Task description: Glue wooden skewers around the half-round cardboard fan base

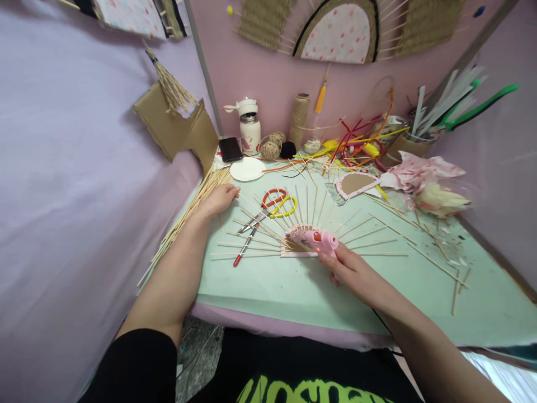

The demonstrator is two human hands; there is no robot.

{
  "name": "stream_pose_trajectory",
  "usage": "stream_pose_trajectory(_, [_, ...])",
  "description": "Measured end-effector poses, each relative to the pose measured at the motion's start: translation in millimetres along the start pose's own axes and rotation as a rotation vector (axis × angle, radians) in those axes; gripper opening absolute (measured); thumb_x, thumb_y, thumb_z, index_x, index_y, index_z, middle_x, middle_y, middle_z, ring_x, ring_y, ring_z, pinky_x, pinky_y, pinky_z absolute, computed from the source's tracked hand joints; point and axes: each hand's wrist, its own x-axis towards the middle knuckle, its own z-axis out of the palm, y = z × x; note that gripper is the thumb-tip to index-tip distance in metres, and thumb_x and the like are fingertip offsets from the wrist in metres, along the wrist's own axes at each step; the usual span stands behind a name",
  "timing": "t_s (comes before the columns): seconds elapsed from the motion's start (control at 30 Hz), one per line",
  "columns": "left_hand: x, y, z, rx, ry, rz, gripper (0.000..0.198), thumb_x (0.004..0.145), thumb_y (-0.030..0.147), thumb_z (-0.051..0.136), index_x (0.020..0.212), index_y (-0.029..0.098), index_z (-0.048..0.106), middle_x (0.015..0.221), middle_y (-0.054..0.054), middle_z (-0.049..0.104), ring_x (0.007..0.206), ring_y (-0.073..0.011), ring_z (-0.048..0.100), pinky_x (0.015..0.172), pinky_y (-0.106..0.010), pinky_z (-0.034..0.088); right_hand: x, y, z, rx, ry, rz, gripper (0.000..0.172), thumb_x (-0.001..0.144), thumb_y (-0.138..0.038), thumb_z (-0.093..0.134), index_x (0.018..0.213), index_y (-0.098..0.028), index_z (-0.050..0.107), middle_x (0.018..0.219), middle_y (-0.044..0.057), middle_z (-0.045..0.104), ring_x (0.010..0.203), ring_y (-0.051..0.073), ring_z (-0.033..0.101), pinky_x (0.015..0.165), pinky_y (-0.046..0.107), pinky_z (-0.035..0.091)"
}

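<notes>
My right hand (pixel 350 268) is wrapped round a pink glue gun (pixel 315 240), its nozzle pointing left at a half-round card base (pixel 293 246) from which several thin wooden sticks (pixel 247 245) fan out over the green table (pixel 272 285). My left hand (pixel 220 198) reaches to the table's left edge, its fingers curled down onto a bundle of loose wooden sticks (pixel 191 215); whether it grips one is hidden.
Scissors with red and yellow handles (pixel 272 204) and a red-tipped pen (pixel 243 249) lie on the fan. Behind are a white round card (pixel 247 169), a phone (pixel 230 149), a white flask (pixel 249 127), twine balls (pixel 271 148), a twine spool (pixel 300 119), coloured pipe cleaners (pixel 356 145), pink fabric (pixel 419 170).
</notes>
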Motion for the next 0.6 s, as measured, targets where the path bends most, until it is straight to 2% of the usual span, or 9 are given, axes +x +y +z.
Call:
stream_pose_trajectory(0.23, [0.7, -0.8, 0.6, -0.018, 0.008, 0.016, 0.033, 0.086, 0.041, 0.047, 0.063, 0.019, 0.052, 0.063, -0.002, 0.057, 0.061, -0.0169, 0.048, 0.058, -0.028, 0.034, -1.1, 0.0, 0.9, 0.019, 0.015, -0.001, 0.043, 0.094, -0.057, 0.038, 0.106, -0.029, 0.068, 0.083, 0.005, 0.070, 0.094, 0.028, 0.064, 0.078, 0.040, 0.054])
stream_pose_trajectory(0.43, [1.5, -1.6, 1.0, -0.039, 0.017, 0.015, 0.032, 0.085, 0.041, 0.047, 0.063, 0.019, 0.053, 0.062, -0.002, 0.057, 0.060, -0.0168, 0.049, 0.059, -0.029, 0.035, -2.0, -2.9, 1.6, 0.034, 0.028, 0.016, 0.045, 0.093, -0.058, 0.041, 0.117, -0.029, 0.065, 0.087, 0.005, 0.070, 0.090, 0.026, 0.065, 0.075, 0.038, 0.054])
stream_pose_trajectory(0.6, [0.3, -1.8, 1.0, -0.028, 0.027, 0.017, 0.033, 0.085, 0.043, 0.048, 0.062, 0.019, 0.052, 0.063, -0.001, 0.056, 0.061, -0.0165, 0.047, 0.058, -0.028, 0.033, -1.4, -2.0, 1.1, 0.026, 0.025, 0.000, 0.044, 0.094, -0.057, 0.039, 0.112, -0.028, 0.066, 0.085, 0.005, 0.070, 0.092, 0.027, 0.064, 0.076, 0.038, 0.054])
